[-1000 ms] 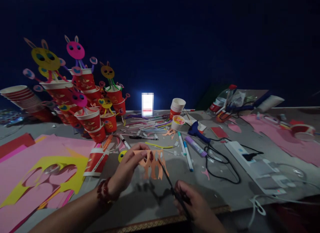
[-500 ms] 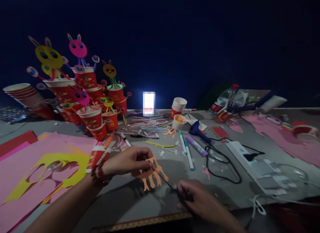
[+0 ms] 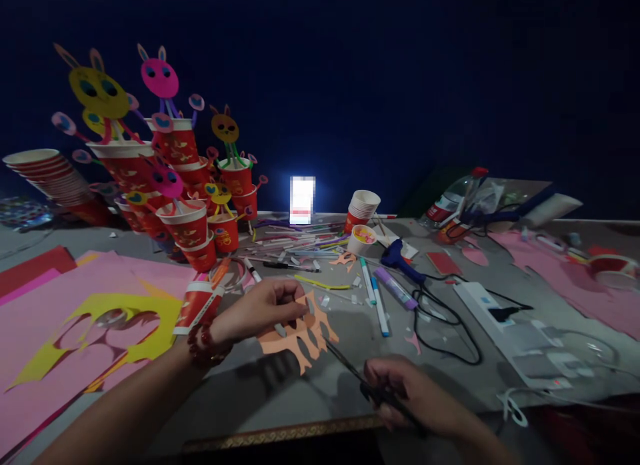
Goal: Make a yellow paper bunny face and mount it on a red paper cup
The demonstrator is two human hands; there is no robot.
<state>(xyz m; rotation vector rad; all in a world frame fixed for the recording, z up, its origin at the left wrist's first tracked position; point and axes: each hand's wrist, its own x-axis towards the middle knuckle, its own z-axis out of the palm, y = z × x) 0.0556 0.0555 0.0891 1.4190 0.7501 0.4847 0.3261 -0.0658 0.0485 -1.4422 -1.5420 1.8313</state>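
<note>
My left hand (image 3: 273,306), with a dark red bead bracelet (image 3: 200,343) at the wrist, pinches a piece of orange paper (image 3: 290,340). Several leaf-shaped holes run through the paper, and its lower edge is jagged. Dark scissors (image 3: 370,385) are in my right hand (image 3: 405,388), its fingers wrapped round the handles. Their blades point up and left, with the tips close by the paper's right lower edge; whether they touch it I cannot tell. Below the paper its shadow falls on the grey table (image 3: 240,398).
Red paper cups (image 3: 183,222) with bunny figures stand stacked at left, behind pink sheets (image 3: 40,358) and yellow cut-out paper (image 3: 150,342). A blue glue gun (image 3: 400,260), markers (image 3: 380,308) and a power strip (image 3: 500,325) lie on the right. A lit screen (image 3: 303,200) stands at the back.
The orange paper has been turned, and more of its left part shows. My right hand and the scissors have shifted slightly right, so the blade tips are farther from my left fingers.
</note>
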